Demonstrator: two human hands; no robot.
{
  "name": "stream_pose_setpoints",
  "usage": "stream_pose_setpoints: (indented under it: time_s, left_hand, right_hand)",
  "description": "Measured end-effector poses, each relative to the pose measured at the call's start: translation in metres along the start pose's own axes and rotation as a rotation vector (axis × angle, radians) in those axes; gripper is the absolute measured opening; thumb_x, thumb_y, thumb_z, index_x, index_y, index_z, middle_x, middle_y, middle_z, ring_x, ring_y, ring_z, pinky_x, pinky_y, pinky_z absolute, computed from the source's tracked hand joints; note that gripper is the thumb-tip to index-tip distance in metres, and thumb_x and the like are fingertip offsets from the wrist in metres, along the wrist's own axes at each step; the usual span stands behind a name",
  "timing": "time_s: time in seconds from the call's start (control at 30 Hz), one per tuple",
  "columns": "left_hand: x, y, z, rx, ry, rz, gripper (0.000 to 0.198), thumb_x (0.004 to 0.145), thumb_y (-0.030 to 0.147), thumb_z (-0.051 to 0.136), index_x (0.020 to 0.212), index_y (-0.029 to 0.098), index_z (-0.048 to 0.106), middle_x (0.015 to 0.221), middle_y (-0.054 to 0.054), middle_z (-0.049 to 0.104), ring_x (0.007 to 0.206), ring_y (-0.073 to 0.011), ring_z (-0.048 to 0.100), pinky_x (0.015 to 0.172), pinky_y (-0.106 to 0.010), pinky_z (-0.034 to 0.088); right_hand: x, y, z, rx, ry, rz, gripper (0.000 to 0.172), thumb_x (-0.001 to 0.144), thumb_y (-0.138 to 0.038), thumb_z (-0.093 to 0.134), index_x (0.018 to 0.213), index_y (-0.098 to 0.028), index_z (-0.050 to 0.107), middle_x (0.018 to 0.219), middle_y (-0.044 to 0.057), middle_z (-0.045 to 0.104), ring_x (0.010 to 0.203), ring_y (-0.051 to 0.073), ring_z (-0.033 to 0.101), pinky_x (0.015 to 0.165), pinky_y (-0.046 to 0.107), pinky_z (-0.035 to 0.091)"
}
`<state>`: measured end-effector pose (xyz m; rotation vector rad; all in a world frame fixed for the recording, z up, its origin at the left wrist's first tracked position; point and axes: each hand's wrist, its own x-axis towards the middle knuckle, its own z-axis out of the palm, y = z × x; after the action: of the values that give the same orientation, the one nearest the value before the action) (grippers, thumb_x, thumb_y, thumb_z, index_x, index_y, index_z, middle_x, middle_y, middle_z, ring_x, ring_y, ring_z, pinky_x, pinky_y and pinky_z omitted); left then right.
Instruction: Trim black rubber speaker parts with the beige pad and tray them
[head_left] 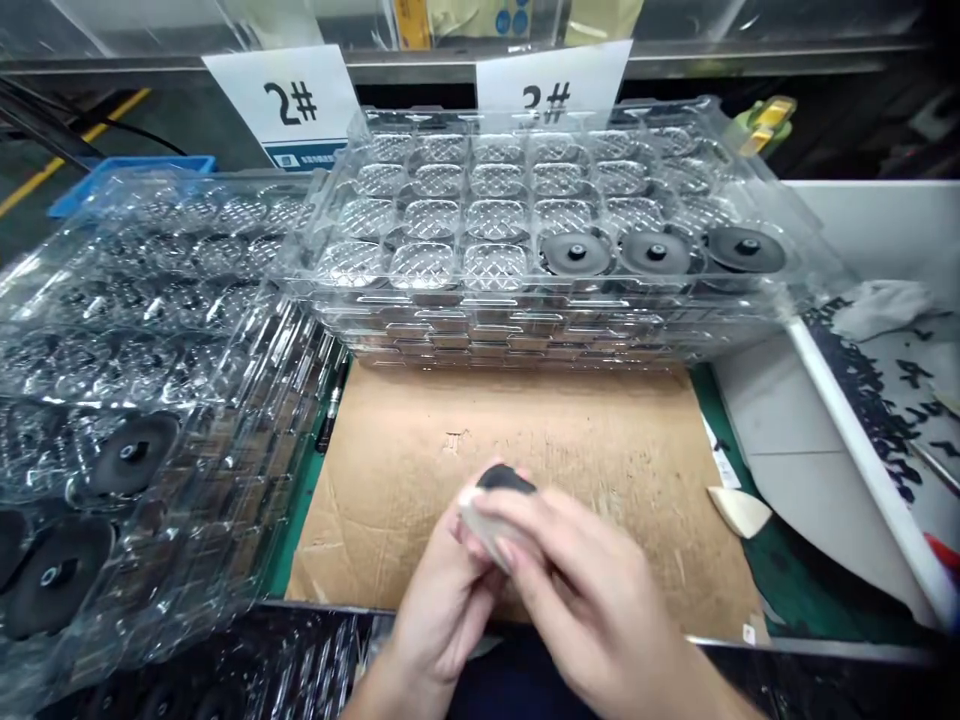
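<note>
The black piece is pinched between my two hands, above the near edge of the cardboard sheet, and only its curved top shows past a white pad; I can't tell whether the pad is sponge or cloth. The pad's long axis slopes from upper left to lower right, while the rounded black edge points away from me, toward the stacked trays. I can't make out the piece's own long axis. My right hand lies over it, with its fingers clenched down on the pad, pressing it against the piece. My left hand cups them from below and to the left, and its fingers are curled in, grasping from that side. Along the cardboard's far edge stands a stack of clear blister trays, with three black discs in the right end of the top tray's front row. More black discs sit in a second clear tray stack to my left, and a black pen-like tool lies between that stack and the cardboard. Just off the cardboard's right edge, a white wedge of pad rests on a green mat.
</note>
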<state>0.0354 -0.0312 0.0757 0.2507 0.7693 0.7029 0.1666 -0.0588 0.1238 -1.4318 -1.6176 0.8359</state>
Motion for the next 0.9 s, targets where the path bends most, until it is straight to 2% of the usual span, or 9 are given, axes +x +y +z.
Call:
stream_pose_setpoints:
  time_s: [0.1,0.23,0.4,0.47,0.57,0.7,0.77,0.83,0.9]
  left_hand:
    - [-0.008,0.000,0.003,0.033,0.050,0.020,0.050,0.063,0.027,0.075,0.111,0.024,0.060,0.110,-0.005,0.064,0.101,-0.0199,0.060,0.088,-0.025,0.048]
    - [-0.012,0.003,0.001,0.070,0.044,-0.012,0.034,0.064,0.030,0.074,0.096,0.020,0.067,0.086,-0.002,0.069,0.083,-0.0149,0.064,0.076,-0.020,0.051]
    - [-0.015,0.007,0.000,0.062,0.081,-0.049,0.046,0.058,0.025,0.078,0.103,0.026,0.065,0.107,-0.002,0.067,0.097,-0.0194,0.062,0.081,-0.024,0.051]
    - [-0.016,0.006,0.004,0.103,0.066,-0.016,0.043,0.057,0.027,0.079,0.098,0.023,0.067,0.102,-0.004,0.068,0.100,-0.0217,0.061,0.081,-0.024,0.050]
    - [-0.018,0.007,0.009,0.124,0.013,-0.012,0.042,0.057,0.031,0.078,0.097,0.022,0.067,0.099,-0.004,0.069,0.102,-0.0235,0.060,0.087,-0.026,0.047]
    - [-0.021,0.014,0.002,0.094,-0.032,-0.024,0.053,0.051,0.030,0.081,0.102,0.028,0.066,0.105,-0.002,0.068,0.097,-0.0232,0.062,0.088,-0.030,0.047]
    - [-0.022,0.014,0.000,0.087,-0.044,-0.025,0.059,0.043,0.033,0.083,0.100,0.027,0.067,0.104,-0.002,0.069,0.096,-0.0210,0.062,0.084,-0.025,0.048]
    - [-0.023,0.012,0.001,0.069,-0.017,-0.011,0.054,0.046,0.030,0.083,0.098,0.027,0.068,0.102,0.000,0.070,0.096,-0.0162,0.062,0.081,-0.016,0.047]
    - [-0.025,0.009,0.005,0.034,0.006,-0.026,0.046,0.055,0.022,0.080,0.098,0.028,0.068,0.103,0.002,0.069,0.099,-0.0148,0.061,0.081,-0.014,0.047]
  right_hand:
    - [0.005,-0.009,0.004,-0.004,-0.143,0.042,0.025,0.088,-0.013,0.044,0.107,-0.021,0.058,0.094,0.000,0.062,0.082,0.010,0.058,0.074,0.020,0.048]
    - [0.006,-0.007,0.010,-0.056,0.094,-0.076,0.029,0.090,-0.015,0.041,0.116,-0.015,0.054,0.097,0.006,0.062,0.087,0.013,0.057,0.079,0.027,0.047]
    - [-0.007,-0.011,0.005,0.058,-0.145,0.029,0.026,0.086,-0.010,0.046,0.105,-0.020,0.059,0.089,0.001,0.063,0.077,0.009,0.058,0.069,0.018,0.048]
    - [-0.005,-0.012,0.005,0.017,-0.018,0.053,0.026,0.087,-0.011,0.045,0.106,-0.021,0.059,0.092,0.001,0.062,0.079,0.009,0.058,0.071,0.020,0.048]
    - [-0.002,-0.014,0.006,-0.019,0.141,-0.064,0.030,0.087,-0.012,0.043,0.114,-0.016,0.056,0.093,0.003,0.062,0.083,0.011,0.058,0.078,0.023,0.048]
    - [-0.018,-0.015,-0.007,0.028,-0.099,-0.035,0.023,0.085,-0.011,0.048,0.103,-0.020,0.060,0.079,-0.001,0.062,0.067,0.006,0.058,0.063,0.015,0.048]
    - [-0.027,-0.015,-0.015,-0.087,-0.085,0.058,0.021,0.086,-0.015,0.048,0.101,-0.022,0.061,0.074,-0.002,0.061,0.061,0.007,0.056,0.056,0.017,0.046]
    - [-0.029,-0.014,-0.019,-0.274,0.018,0.082,0.024,0.087,-0.016,0.045,0.106,-0.022,0.059,0.073,0.000,0.060,0.060,0.011,0.054,0.055,0.022,0.043]
    - [-0.023,-0.013,-0.019,-0.430,0.110,-0.060,0.028,0.088,-0.017,0.043,0.111,-0.023,0.058,0.073,0.001,0.060,0.061,0.013,0.050,0.056,0.027,0.038]
